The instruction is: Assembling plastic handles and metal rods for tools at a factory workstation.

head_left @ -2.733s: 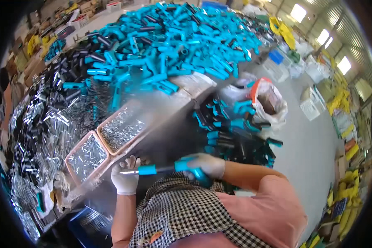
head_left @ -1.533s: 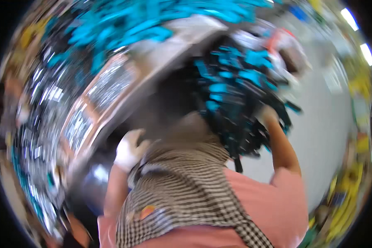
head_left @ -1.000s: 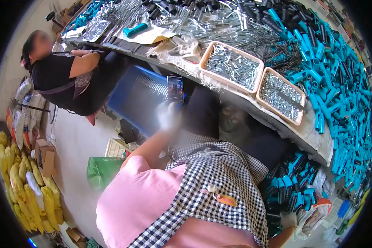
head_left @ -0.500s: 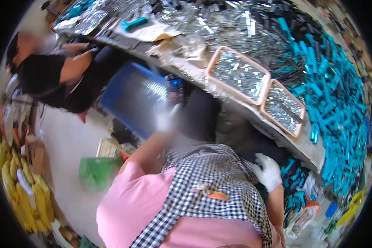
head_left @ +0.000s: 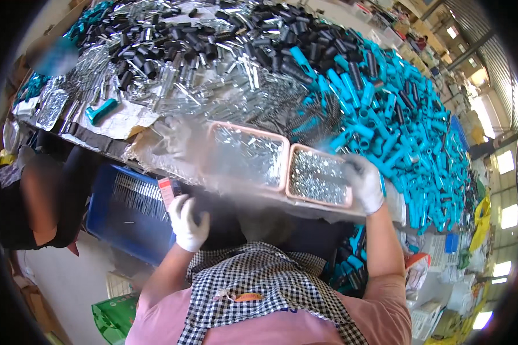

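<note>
White-gloved left hand (head_left: 188, 223): low, left of centre in the frame, fingers curled below the table edge, just right of the blue crate (head_left: 126, 213). I cannot tell whether anything sits in it; it touches neither tray.

Left pink tray (head_left: 248, 156): centre of the frame, full of small bright metal parts, with crinkled clear plastic sheet (head_left: 172, 141) lapping its left side.

Right pink tray (head_left: 318, 179): just right of the first, touching it, heaped with small shiny hardware.

Right hand (head_left: 364, 183): gloved, resting on the right rim of that tray, fingers bent toward the hardware. I cannot tell if it has pinched a piece.

Teal handles (head_left: 397, 132): a big pile right of the trays, spreading to the upper right.

How I'd do it well: I'd pick from the top of the heap with fingertips, take one piece only, and keep my wrist off the rim so the tray doesn't tip off the edge.
</note>
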The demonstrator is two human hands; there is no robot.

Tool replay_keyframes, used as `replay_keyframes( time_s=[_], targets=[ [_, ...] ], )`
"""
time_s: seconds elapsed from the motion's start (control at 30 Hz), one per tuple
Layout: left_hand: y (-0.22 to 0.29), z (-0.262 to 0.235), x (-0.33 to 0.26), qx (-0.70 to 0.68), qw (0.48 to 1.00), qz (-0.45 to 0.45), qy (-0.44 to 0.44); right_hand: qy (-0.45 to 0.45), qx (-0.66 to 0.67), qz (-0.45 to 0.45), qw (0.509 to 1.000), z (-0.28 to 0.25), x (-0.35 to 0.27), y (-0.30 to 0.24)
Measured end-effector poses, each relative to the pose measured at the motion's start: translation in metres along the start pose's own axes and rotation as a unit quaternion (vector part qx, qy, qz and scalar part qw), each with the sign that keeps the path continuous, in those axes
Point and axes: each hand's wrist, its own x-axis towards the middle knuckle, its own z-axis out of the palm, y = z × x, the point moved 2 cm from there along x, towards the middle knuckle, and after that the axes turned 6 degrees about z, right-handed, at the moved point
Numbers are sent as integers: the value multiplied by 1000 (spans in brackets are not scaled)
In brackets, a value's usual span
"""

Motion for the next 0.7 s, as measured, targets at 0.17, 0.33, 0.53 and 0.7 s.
replay_keyframes(
  time_s=[0.17,0.33,0.53,0.7],
  targets=[
    [40,7,122,-185,979,73,-47,17,8,-75,997,12,50,-25],
    [-6,111,241,-74,986,-25,-144,-77,-141,-359,919,76,28,-73],
    [-33,222,329,36,920,-231,-316,-132,-150,-432,880,99,1,-80],
    [-24,255,355,18,860,-227,-457,-107,-147,-384,905,76,-10,-58]
  ],
)
